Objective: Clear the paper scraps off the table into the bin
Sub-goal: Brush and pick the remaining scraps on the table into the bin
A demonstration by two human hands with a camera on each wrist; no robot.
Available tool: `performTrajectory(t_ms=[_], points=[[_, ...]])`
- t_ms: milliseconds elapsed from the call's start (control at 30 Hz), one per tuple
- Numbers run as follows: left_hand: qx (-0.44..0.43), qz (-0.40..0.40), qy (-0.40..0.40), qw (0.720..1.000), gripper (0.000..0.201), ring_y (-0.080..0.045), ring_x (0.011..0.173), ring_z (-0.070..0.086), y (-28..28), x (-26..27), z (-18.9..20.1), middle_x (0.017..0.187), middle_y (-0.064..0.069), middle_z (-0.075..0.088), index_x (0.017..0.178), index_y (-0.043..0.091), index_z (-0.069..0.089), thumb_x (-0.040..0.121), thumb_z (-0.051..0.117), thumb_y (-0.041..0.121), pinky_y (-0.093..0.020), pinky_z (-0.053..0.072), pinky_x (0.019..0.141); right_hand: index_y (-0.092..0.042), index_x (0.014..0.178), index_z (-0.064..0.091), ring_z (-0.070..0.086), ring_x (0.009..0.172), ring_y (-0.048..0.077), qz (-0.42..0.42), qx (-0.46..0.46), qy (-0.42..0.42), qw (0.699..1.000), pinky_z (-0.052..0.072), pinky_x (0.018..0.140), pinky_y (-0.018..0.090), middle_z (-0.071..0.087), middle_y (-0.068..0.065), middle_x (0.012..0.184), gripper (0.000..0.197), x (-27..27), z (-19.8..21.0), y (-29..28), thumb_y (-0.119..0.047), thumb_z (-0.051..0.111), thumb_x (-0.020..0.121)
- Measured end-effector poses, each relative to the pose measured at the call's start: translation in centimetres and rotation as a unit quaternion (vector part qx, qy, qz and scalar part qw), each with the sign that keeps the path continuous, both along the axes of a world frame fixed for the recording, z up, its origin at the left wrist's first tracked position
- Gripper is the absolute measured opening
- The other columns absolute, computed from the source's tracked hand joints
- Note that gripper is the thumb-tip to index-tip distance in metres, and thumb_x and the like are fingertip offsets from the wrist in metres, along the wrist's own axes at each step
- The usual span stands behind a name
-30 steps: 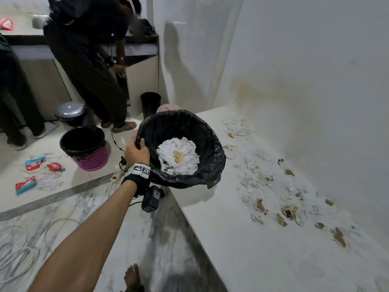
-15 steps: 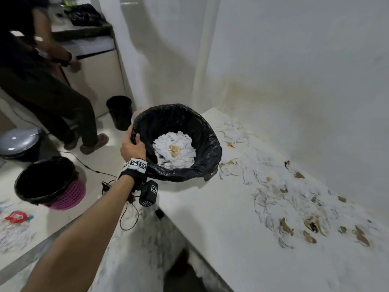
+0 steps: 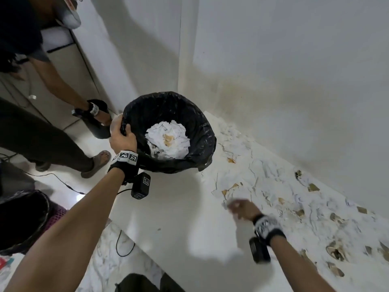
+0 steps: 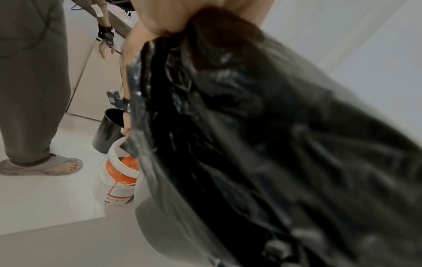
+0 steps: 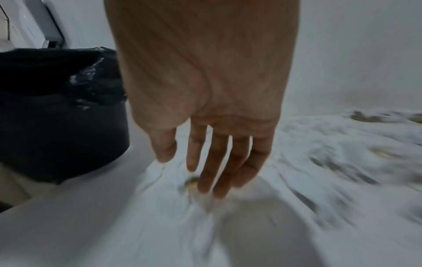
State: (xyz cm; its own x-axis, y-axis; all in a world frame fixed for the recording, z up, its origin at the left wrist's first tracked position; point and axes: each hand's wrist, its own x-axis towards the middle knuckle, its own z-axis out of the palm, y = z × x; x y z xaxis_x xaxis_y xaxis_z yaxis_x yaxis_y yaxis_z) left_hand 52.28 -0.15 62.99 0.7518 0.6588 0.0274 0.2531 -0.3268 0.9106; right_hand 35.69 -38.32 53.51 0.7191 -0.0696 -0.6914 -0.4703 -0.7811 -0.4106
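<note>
A bin lined with a black bag (image 3: 202, 131) sits at the far left end of the white table (image 3: 179, 218), part-filled with white and brown paper pieces (image 3: 168, 140). My left hand (image 3: 122, 138) grips its near rim, fingers curled over the bag (image 4: 228, 126). White and brown paper scraps (image 3: 273, 186) lie scattered along the wall side of the table. My right hand (image 3: 240, 207) hovers over the near edge of the scraps, blurred by motion. In the right wrist view its fingers (image 5: 219, 162) hang straight down above the scraps (image 5: 319, 144), holding nothing.
Another person (image 3: 31, 127) stands left of the bin, one hand on a small black bin (image 3: 99, 125). A white and orange bucket (image 4: 118, 173) stands on the floor below. A pink bin with a black bag (image 3: 23, 220) is at the left. The wall (image 3: 294, 81) borders the table.
My right hand has come into view over the scraps. The view has swung right and closer. My left hand keeps its grip on the bin rim. The other person moved nearer.
</note>
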Motion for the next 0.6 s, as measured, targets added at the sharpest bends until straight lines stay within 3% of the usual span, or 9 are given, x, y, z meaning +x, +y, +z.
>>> performTrajectory(t_ms=[100, 200, 267, 333, 433, 500, 567, 600], points=[[-0.007, -0.023, 0.013, 1.000, 0.041, -0.019, 0.118, 0.056, -0.1, 3.1, -0.8, 0.134, 0.003, 0.055, 0.129, 0.040, 0.052, 0.090, 0.048, 0.027, -0.026, 0.043, 0.103, -0.029, 0.110, 0.066, 0.064, 0.101, 0.021, -0.055, -0.028, -0.140, 0.988, 0.048, 0.095, 0.034, 0.070, -0.001, 0.109, 0.035, 9.1, 0.6, -0.2, -0.050, 0.063, 0.083], [-0.008, -0.030, 0.028, 0.999, 0.041, -0.016, 0.123, 0.052, 0.2, 5.6, -2.3, 0.139, 0.003, 0.051, 0.131, 0.040, 0.051, 0.091, 0.049, 0.028, -0.023, 0.040, 0.106, -0.031, 0.123, 0.057, 0.059, 0.108, 0.029, -0.054, -0.104, -0.237, 0.964, 0.050, 0.091, 0.041, 0.062, 0.008, 0.118, 0.040, 16.3, -0.3, 0.6, -0.040, 0.064, 0.085], [0.005, -0.025, 0.041, 0.999, 0.041, -0.016, 0.126, 0.049, 0.4, 7.3, -3.0, 0.142, 0.002, 0.048, 0.132, 0.038, 0.050, 0.092, 0.049, 0.027, -0.022, 0.036, 0.108, -0.036, 0.139, 0.040, 0.041, 0.127, 0.036, -0.038, -0.160, -0.202, 0.966, 0.041, 0.101, 0.052, 0.042, 0.010, 0.140, 0.062, 19.9, -1.6, 0.6, -0.042, 0.067, 0.083], [0.019, -0.034, 0.051, 0.998, 0.042, -0.017, 0.130, 0.045, 0.7, 8.6, -3.5, 0.145, -0.002, 0.044, 0.134, 0.037, 0.048, 0.094, 0.049, 0.027, -0.022, 0.034, 0.110, -0.042, 0.147, 0.021, 0.015, 0.142, 0.039, -0.040, -0.163, -0.144, 0.975, 0.022, 0.110, 0.060, 0.014, 0.004, 0.157, 0.079, 22.7, -2.9, 0.7, -0.045, 0.068, 0.083], [0.032, -0.043, 0.051, 0.997, 0.041, -0.016, 0.128, 0.047, 1.0, 9.7, -4.2, 0.141, 0.000, 0.048, 0.135, 0.035, 0.048, 0.095, 0.048, 0.024, -0.018, 0.034, 0.104, -0.046, 0.148, 0.009, -0.005, 0.144, 0.044, -0.019, -0.138, -0.077, 0.987, 0.008, 0.111, 0.065, -0.009, 0.003, 0.160, 0.080, 24.0, -5.3, 1.1, -0.043, 0.062, 0.088], [0.028, -0.050, 0.043, 0.997, 0.040, -0.013, 0.124, 0.051, 1.1, 10.4, -4.6, 0.135, 0.002, 0.054, 0.134, 0.035, 0.049, 0.095, 0.049, 0.023, -0.013, 0.036, 0.098, -0.040, 0.148, 0.020, 0.000, 0.143, 0.047, -0.004, -0.143, -0.076, 0.987, 0.016, 0.111, 0.064, -0.002, 0.007, 0.160, 0.063, 23.2, -7.0, 1.4, -0.036, 0.053, 0.094], [0.019, -0.059, 0.035, 0.997, 0.040, -0.010, 0.122, 0.051, 1.1, 11.0, -5.0, 0.133, 0.005, 0.057, 0.133, 0.034, 0.051, 0.095, 0.049, 0.021, -0.008, 0.034, 0.095, -0.029, 0.138, 0.043, 0.023, 0.137, 0.045, -0.013, -0.180, -0.147, 0.973, 0.036, 0.103, 0.055, 0.025, 0.013, 0.154, 0.043, 21.6, -8.1, 1.5, -0.022, 0.048, 0.096], [0.014, -0.064, 0.032, 0.997, 0.040, -0.009, 0.124, 0.050, 1.1, 11.2, -5.2, 0.133, 0.006, 0.057, 0.133, 0.032, 0.052, 0.095, 0.050, 0.020, -0.007, 0.033, 0.096, -0.022, 0.126, 0.057, 0.038, 0.127, 0.041, -0.025, -0.193, -0.189, 0.962, 0.045, 0.092, 0.048, 0.042, 0.014, 0.143, 0.034, 20.7, -8.4, 1.4, -0.016, 0.048, 0.094]])
